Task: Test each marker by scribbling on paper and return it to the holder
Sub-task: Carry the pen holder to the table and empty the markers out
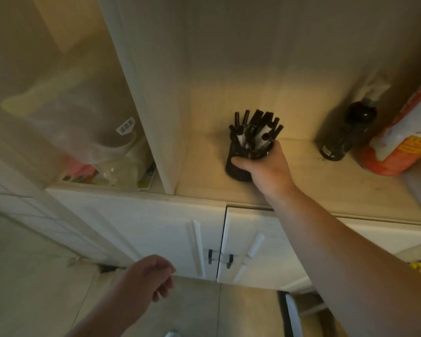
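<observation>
A black round holder (237, 166) stands on a pale wooden shelf (301, 188), full of several black-capped markers (255, 128) that stick up and fan out. My right hand (265, 166) reaches up to it and wraps around the holder's right side, thumb across the front. My left hand (153, 276) hangs low in front of the cupboard doors, fingers loosely curled, holding nothing. No paper is in view.
A dark bottle (345, 135) and a red-and-white bag (404, 132) stand on the shelf to the right of the holder. A vertical panel (156, 117) divides off a left compartment with plastic bags (83, 132). White cupboard doors with black knobs (219, 257) sit below.
</observation>
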A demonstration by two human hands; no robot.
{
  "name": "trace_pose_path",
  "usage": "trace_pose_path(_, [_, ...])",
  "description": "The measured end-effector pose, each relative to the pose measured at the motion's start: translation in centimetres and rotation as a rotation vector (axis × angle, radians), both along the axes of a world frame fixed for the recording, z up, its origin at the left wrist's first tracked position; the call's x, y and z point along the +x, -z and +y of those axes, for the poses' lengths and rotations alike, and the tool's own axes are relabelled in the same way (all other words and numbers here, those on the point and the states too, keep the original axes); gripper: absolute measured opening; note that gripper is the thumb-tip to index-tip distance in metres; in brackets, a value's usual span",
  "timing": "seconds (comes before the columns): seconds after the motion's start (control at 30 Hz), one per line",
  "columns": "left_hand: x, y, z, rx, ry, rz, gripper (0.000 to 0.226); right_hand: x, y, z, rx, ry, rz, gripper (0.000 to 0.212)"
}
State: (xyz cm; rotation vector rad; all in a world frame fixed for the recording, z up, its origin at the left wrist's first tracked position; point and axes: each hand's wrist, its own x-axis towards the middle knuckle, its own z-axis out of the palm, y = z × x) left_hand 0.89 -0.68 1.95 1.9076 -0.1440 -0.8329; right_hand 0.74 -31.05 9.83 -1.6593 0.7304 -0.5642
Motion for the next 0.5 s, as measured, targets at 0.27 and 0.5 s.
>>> trace_pose_path(0.27, [6.3,-0.6,-1.7,0.08,0.337,-0.027,0.018,-5.7,-0.6,4.2,-0.042,0.05,0.006,0.07])
trace_pose_path(0.5, [9.7,0.1,-2.4,0.104,0.708,-0.043,0.017,-9.9,0.5,11.4,-0.044,0.264,0.076,0.069])
